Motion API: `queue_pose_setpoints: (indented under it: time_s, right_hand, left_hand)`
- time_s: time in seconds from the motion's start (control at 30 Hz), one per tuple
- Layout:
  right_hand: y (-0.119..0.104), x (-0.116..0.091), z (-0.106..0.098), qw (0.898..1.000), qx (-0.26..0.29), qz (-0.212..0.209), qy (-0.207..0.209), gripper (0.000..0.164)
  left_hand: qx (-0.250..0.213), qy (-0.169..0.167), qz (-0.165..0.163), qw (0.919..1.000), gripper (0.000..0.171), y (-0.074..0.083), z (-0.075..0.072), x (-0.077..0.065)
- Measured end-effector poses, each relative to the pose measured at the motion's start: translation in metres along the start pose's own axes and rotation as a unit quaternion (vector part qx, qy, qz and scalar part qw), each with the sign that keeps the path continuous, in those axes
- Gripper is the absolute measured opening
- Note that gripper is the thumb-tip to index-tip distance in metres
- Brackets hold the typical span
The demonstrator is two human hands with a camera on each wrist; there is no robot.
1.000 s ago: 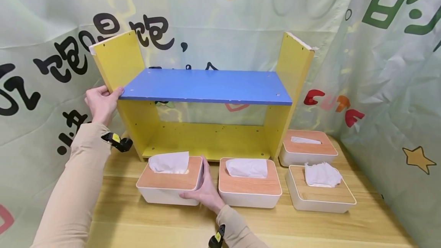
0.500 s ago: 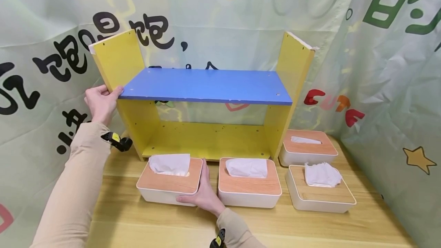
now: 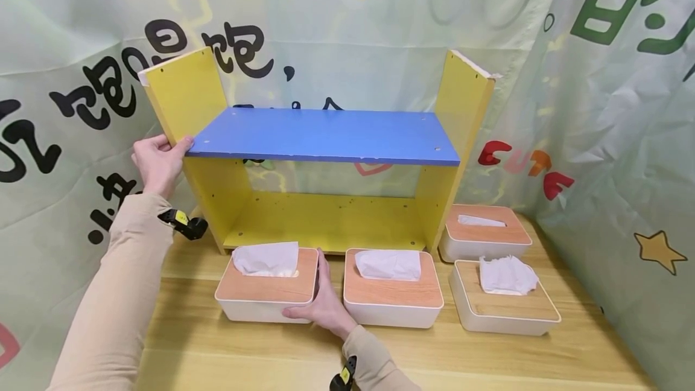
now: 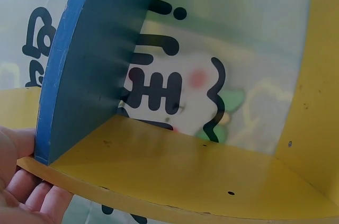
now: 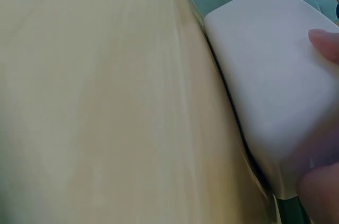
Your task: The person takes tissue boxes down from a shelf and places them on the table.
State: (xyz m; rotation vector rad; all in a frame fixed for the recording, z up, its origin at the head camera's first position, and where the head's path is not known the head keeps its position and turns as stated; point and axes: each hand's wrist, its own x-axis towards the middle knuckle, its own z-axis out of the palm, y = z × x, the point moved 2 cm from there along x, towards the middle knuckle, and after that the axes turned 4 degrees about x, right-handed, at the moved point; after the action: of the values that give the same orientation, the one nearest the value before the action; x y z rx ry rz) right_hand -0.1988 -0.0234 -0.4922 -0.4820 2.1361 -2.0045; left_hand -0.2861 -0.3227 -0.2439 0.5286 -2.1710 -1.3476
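Note:
My left hand (image 3: pixel 160 165) holds the left side panel of a yellow and blue shelf (image 3: pixel 326 134), right where the blue board meets it. In the left wrist view, the thumb lies against the edge of the blue board (image 4: pixel 55 70) and the other fingers (image 4: pixel 55 203) curl behind the yellow panel. Low in front of the shelf, my right hand (image 3: pixel 328 306) grips the right end of a white tissue box (image 3: pixel 247 288) with a wood-look lid and a tissue sticking out. Its thumb (image 5: pixel 326 44) presses on the box's long front side; the other fingers are partly hidden behind the end.
Close to the right hand stands a second tissue box (image 3: pixel 393 294). Two more are farther right: a front tissue box (image 3: pixel 510 312) and a back tissue box (image 3: pixel 488 231) beside the shelf. All stand on a wooden table (image 3: pixel 244 355), with a printed cloth (image 3: pixel 613 137) behind.
The right thumb shifts slightly along the front of the left tissue box, which moves only a touch. The left hand keeps its hold and the shelf stays in place.

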Motion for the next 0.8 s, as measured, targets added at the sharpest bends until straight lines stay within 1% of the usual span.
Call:
queue_pose_setpoints:
  time_s: [0.27,0.57,0.8]
  right_hand:
    - [-0.0008,-0.0008,0.0012,1.0,0.001,0.002,0.007,0.138]
    - [-0.0005,-0.0003,0.0018,1.0,0.007,0.008,0.01,0.138]
    - [-0.0015,0.0001,0.0011,1.0,0.0,0.007,0.012,0.138]
  left_hand:
    - [0.006,0.0,-0.001,1.0,0.054,0.0,0.0006,0.0012]
    - [0.003,-0.002,-0.005,1.0,0.054,0.0006,0.0006,0.0006]
    - [-0.003,-0.004,-0.007,1.0,0.054,0.0019,0.0001,-0.0002]
